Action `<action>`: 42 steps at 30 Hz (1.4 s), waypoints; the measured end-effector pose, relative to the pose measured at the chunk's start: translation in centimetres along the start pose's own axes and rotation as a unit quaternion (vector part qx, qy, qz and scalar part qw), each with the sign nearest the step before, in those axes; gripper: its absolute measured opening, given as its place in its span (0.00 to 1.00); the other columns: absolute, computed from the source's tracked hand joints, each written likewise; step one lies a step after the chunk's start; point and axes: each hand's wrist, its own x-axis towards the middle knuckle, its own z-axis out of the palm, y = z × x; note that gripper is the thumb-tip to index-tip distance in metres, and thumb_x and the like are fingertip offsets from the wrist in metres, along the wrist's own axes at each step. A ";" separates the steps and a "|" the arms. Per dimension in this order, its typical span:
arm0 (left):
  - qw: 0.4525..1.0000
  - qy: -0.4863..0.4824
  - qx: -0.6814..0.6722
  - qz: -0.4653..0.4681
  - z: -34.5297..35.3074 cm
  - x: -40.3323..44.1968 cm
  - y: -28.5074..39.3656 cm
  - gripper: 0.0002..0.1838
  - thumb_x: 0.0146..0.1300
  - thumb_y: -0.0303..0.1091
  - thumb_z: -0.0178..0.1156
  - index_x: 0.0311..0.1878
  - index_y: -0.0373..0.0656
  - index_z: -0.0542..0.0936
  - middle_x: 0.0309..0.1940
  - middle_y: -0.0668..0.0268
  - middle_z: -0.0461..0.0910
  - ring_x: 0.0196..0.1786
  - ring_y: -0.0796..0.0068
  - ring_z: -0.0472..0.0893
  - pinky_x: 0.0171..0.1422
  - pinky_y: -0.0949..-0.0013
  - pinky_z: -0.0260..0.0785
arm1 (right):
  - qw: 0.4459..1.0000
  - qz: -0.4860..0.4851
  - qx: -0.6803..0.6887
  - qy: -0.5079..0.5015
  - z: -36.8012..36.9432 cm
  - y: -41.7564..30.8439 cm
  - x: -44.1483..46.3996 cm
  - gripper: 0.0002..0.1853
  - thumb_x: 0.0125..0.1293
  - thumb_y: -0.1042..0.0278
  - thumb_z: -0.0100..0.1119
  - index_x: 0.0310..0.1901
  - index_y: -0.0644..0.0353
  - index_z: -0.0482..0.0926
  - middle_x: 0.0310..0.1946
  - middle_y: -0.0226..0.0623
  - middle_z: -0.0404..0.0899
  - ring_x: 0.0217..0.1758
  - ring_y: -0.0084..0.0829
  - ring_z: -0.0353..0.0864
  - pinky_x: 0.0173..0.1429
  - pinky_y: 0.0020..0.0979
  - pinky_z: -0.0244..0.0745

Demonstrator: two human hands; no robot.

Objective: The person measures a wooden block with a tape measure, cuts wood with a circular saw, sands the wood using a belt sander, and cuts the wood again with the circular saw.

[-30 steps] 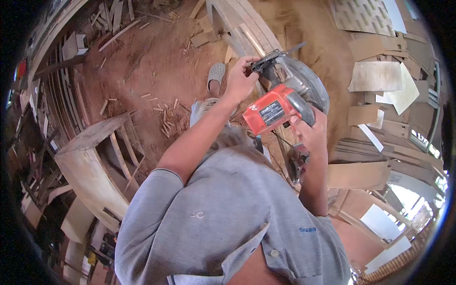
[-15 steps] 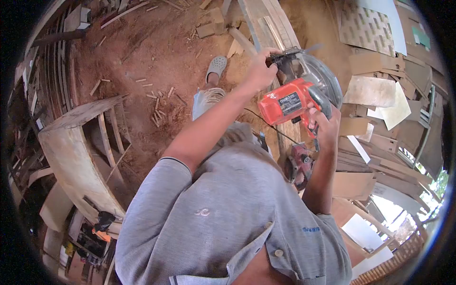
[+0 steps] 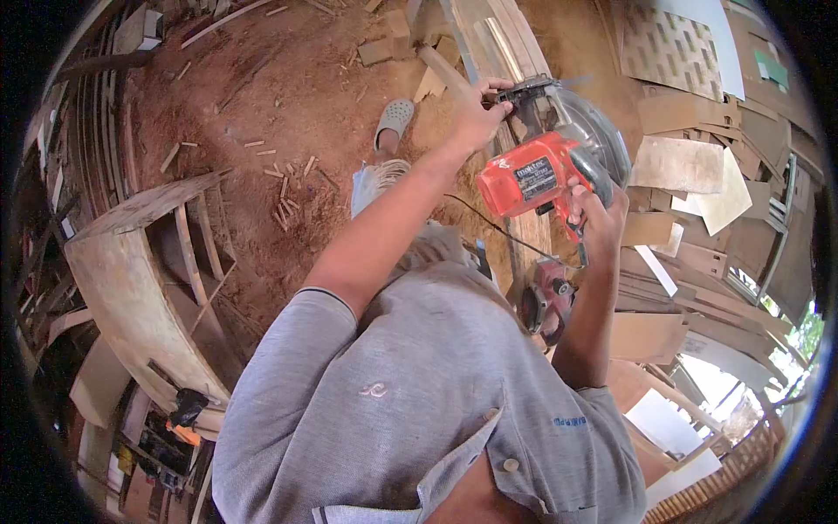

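Note:
A red circular saw [image 3: 528, 175] with a dark handle and a round clear-grey guard sits over long wooden beams [image 3: 515, 39]. My right hand [image 3: 598, 214] is wrapped round its rear handle. At the saw's front edge, my left hand [image 3: 480, 113] pinches the black base plate [image 3: 531, 86] between thumb and fingers. The underside of the saw and its contact with the wood are hidden. Below it, a second red power tool [image 3: 550, 295] rests on the beam, beside my right forearm. A dark cord [image 3: 497, 229] runs in a curve near the two tools.
A wooden frame cabinet [image 3: 131, 271] stands at the left. Small wood offcuts [image 3: 284, 205] lie on the reddish dirt floor. Stacked boards and sheets [image 3: 681, 166] fill the right side. My foot in a grey clog [image 3: 395, 118] is near the beams, with wood blocks [image 3: 384, 45] beyond.
Since the first frame, the saw and both hands have shifted right in view, and the surroundings have moved too. The second tool shows more fully. Both hands keep their hold.

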 end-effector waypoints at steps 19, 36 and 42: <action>0.999 -0.020 0.004 0.046 -0.4 0.7 -0.7 0.20 0.70 0.19 0.68 0.65 0.36 0.82 0.44 0.67 0.86 0.47 0.79 0.85 0.54 0.71 0.80 | 0.999 0.028 -0.004 -0.034 -0.6 -0.2 0.4 0.07 0.67 0.72 0.67 0.43 0.66 0.86 0.24 0.26 0.78 0.21 0.16 0.71 0.27 0.25 0.65; 0.992 -0.070 0.019 0.100 -0.6 0.0 -0.6 0.19 0.73 0.22 0.68 0.65 0.44 0.82 0.52 0.65 0.88 0.53 0.78 0.86 0.62 0.69 0.79 | 0.999 0.030 -0.009 -0.033 -0.7 -0.1 0.5 0.08 0.67 0.72 0.68 0.44 0.66 0.85 0.28 0.26 0.79 0.23 0.16 0.72 0.28 0.24 0.69; 0.989 -0.086 0.046 0.107 -0.7 -0.1 -0.2 0.20 0.72 0.30 0.72 0.65 0.44 0.82 0.52 0.63 0.88 0.55 0.74 0.87 0.62 0.66 0.80 | 0.998 0.040 -0.003 -0.038 -0.8 0.2 0.7 0.08 0.67 0.73 0.68 0.45 0.66 0.85 0.29 0.26 0.80 0.24 0.16 0.73 0.28 0.24 0.68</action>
